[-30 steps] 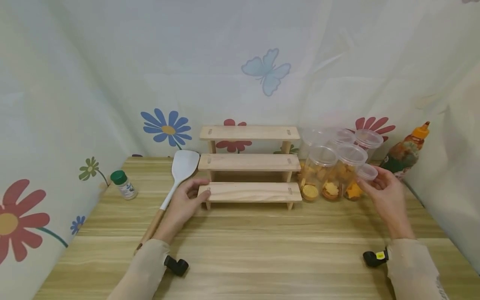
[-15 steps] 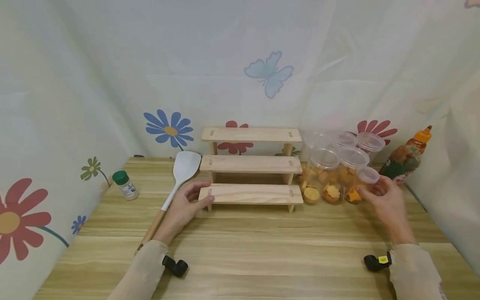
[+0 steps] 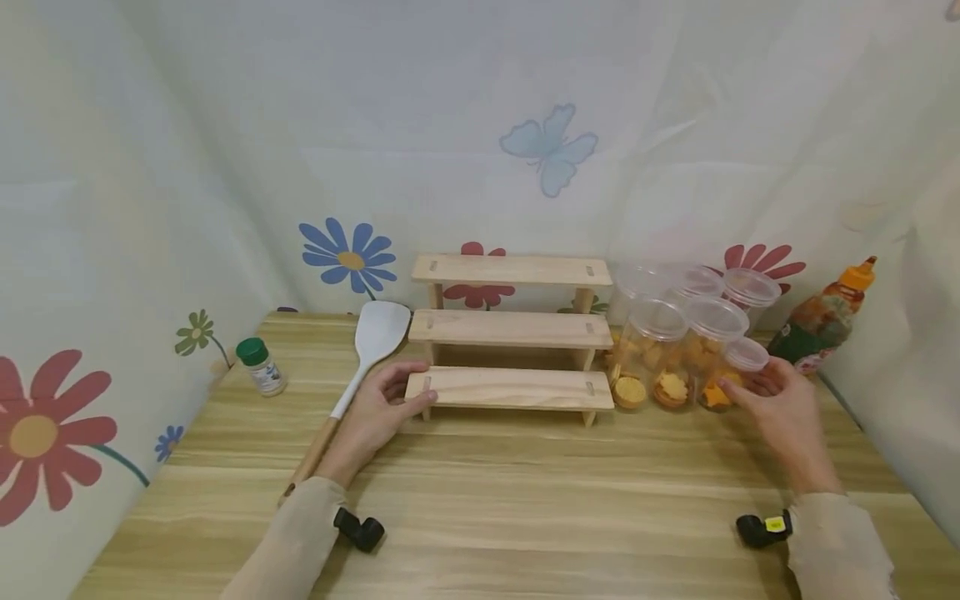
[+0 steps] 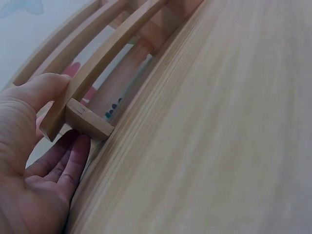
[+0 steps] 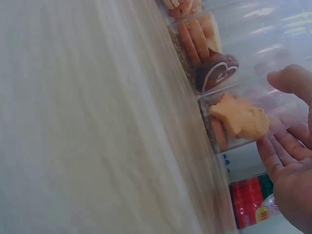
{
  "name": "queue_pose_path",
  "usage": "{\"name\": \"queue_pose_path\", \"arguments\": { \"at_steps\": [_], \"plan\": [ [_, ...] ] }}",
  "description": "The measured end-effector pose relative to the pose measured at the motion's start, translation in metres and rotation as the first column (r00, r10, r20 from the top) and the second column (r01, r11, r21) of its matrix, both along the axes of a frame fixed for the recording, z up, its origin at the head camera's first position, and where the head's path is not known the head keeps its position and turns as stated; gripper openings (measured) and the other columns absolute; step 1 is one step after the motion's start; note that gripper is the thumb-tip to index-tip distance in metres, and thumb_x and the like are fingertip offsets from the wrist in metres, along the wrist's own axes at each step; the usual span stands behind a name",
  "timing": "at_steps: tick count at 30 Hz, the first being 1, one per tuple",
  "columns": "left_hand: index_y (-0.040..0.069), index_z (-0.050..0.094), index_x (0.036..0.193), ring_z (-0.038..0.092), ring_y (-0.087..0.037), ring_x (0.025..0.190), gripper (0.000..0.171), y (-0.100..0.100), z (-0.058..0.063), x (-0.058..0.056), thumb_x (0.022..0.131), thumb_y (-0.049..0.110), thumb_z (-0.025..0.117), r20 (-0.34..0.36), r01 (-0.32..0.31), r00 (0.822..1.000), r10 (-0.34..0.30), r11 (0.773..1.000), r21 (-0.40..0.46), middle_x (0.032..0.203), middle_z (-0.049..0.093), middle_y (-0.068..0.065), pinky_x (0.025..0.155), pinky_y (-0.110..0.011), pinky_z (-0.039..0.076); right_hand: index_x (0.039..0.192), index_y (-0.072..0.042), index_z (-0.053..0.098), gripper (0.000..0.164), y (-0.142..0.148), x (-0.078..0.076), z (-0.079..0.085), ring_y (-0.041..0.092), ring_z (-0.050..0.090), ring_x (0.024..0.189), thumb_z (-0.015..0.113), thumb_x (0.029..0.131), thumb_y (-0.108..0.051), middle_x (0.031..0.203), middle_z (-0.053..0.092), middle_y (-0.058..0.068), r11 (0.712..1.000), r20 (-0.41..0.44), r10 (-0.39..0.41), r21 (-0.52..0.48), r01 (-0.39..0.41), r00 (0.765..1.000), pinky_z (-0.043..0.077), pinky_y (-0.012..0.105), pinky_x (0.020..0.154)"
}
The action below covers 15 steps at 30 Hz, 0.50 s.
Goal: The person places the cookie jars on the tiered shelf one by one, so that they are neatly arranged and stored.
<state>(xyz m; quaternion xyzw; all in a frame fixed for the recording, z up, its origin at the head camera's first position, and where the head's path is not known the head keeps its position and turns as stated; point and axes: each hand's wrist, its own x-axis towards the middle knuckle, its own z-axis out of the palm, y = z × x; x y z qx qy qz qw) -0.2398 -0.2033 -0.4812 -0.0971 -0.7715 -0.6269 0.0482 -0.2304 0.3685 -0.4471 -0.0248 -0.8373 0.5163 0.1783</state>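
Observation:
My left hand [image 3: 378,412] holds the left end of the lowest plank of a three-tier wooden display stand [image 3: 510,389]. In the left wrist view, the thumb lies on the plank's edge [image 4: 105,56], and the other fingers reach under it beside the short leg [image 4: 87,122]. At the right, my right hand [image 3: 783,408] holds a short clear lidded jar [image 3: 746,354], thumb in front and fingers on its right side. Inside that jar a star-shaped biscuit [image 5: 236,117] shows in the right wrist view. A heart-shaped chocolate biscuit [image 5: 217,73] sits in the neighbouring jar.
Several taller clear biscuit jars [image 3: 656,321] crowd between the stand and my right hand. A sauce bottle [image 3: 821,325] with an orange cap stands behind it. Left of the stand lie a white spatula [image 3: 381,327] and a green-capped shaker [image 3: 262,371]. A flowered cloth [image 3: 465,125] hangs behind.
My right hand has slid down from the short jar's lid to its side. The left hand keeps its place on the stand. The head view has shifted slightly.

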Motion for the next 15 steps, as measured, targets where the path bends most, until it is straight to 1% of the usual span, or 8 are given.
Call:
{"name": "queue_pose_path", "arguments": {
  "at_steps": [4, 7, 12, 14, 15],
  "plan": [
    [0.008, 0.071, 0.142, 0.07, -0.024, 0.115, 0.05, 0.003, 0.0, 0.0, 0.096, 0.01, 0.09, -0.003, 0.003, 1.0, -0.003, 1.0, -0.011, 0.137, 0.072, -0.019, 0.092, -0.023, 0.057, 0.134, -0.007, 0.062, 0.042, 0.002, 0.006, 0.006, -0.017, 0.062, 0.101, 0.085, 0.1, -0.006, 0.107, 0.061, -0.037, 1.0, -0.012, -0.021, 0.003, 0.021, 1.0, 0.052, 0.004, 0.085],
    [0.009, 0.071, 0.141, 0.069, -0.025, 0.114, 0.05, 0.003, 0.0, 0.0, 0.096, 0.011, 0.09, -0.005, -0.002, 1.0, 0.002, 1.0, -0.017, 0.136, 0.072, -0.018, 0.09, -0.023, 0.057, 0.133, -0.011, 0.064, 0.04, 0.003, 0.011, 0.017, -0.016, 0.063, 0.099, 0.086, 0.1, -0.01, 0.106, 0.063, -0.035, 0.999, -0.021, -0.044, 0.008, 0.044, 0.999, 0.051, 0.004, 0.084],
    [0.008, 0.071, 0.141, 0.069, -0.025, 0.114, 0.049, 0.001, 0.0, 0.0, 0.096, 0.011, 0.09, -0.005, -0.011, 1.0, 0.011, 1.0, -0.017, 0.135, 0.072, -0.019, 0.089, -0.023, 0.057, 0.129, -0.027, 0.062, 0.038, 0.003, 0.016, 0.041, -0.014, 0.061, 0.099, 0.086, 0.101, -0.018, 0.108, 0.063, -0.031, 0.995, -0.027, -0.09, 0.036, 0.091, 0.996, 0.048, 0.001, 0.083],
    [0.008, 0.071, 0.141, 0.069, -0.025, 0.113, 0.049, 0.001, 0.001, 0.0, 0.096, 0.011, 0.09, -0.004, -0.012, 1.0, 0.012, 1.0, -0.014, 0.135, 0.072, -0.019, 0.089, -0.023, 0.057, 0.127, -0.03, 0.062, 0.037, 0.002, 0.018, 0.053, -0.014, 0.06, 0.097, 0.087, 0.1, -0.021, 0.106, 0.063, -0.032, 0.991, -0.04, -0.123, 0.057, 0.125, 0.992, 0.047, 0.001, 0.082],
    [0.008, 0.071, 0.141, 0.069, -0.024, 0.114, 0.049, 0.002, 0.001, 0.0, 0.096, 0.011, 0.09, -0.006, -0.012, 1.0, 0.012, 1.0, -0.013, 0.135, 0.072, -0.019, 0.089, -0.023, 0.057, 0.126, -0.03, 0.064, 0.036, 0.001, 0.02, 0.059, -0.013, 0.06, 0.096, 0.087, 0.1, -0.022, 0.104, 0.063, -0.032, 0.987, -0.051, -0.142, 0.062, 0.145, 0.989, 0.047, 0.001, 0.081]
  ]
}}
